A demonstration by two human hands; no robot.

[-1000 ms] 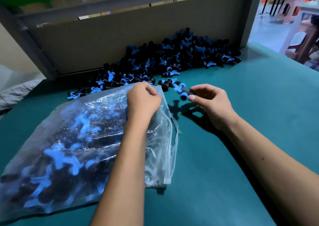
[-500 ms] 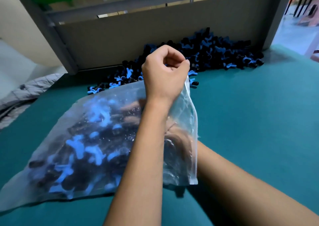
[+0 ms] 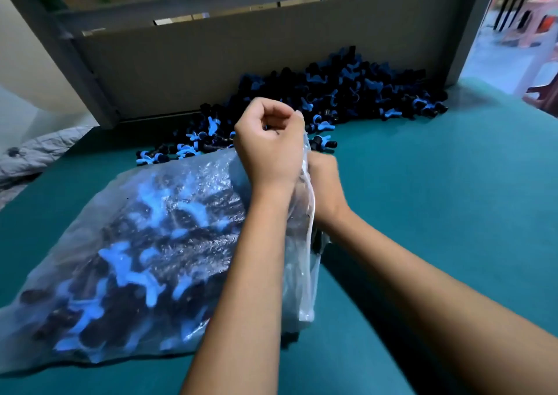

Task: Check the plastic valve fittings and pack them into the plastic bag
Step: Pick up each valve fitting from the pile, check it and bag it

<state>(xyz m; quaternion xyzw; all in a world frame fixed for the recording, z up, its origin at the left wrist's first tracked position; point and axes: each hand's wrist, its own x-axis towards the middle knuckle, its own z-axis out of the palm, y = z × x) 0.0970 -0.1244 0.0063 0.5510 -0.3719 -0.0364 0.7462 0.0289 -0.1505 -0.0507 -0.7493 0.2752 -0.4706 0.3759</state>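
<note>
the plastic bag (image 3: 126,258) lies near and left on the green table (image 3: 437,213), already bulging with black and blue fittings that show through its cloudy film. it looks thin, soft and slippery, and with that load inside it is probably heavy and saggy, so it is better held by its open edge than lifted by the film in the middle. that mouth runs along the bag's right side. the left hand (image 3: 268,144) grips the upper lip of the mouth in a closed fist and holds it up. just right of it, the right hand (image 3: 324,183) is at the opening, partly behind the film; whether its fingers are curled round a fitting or loose cannot be told. farther back, the pile of fittings (image 3: 332,98) lies heaped against the grey board (image 3: 211,62), with a few strays close to the bag's far edge. the fittings look small, hard and light, with blue wing handles, easy to pinch one at a time by the body.
</note>
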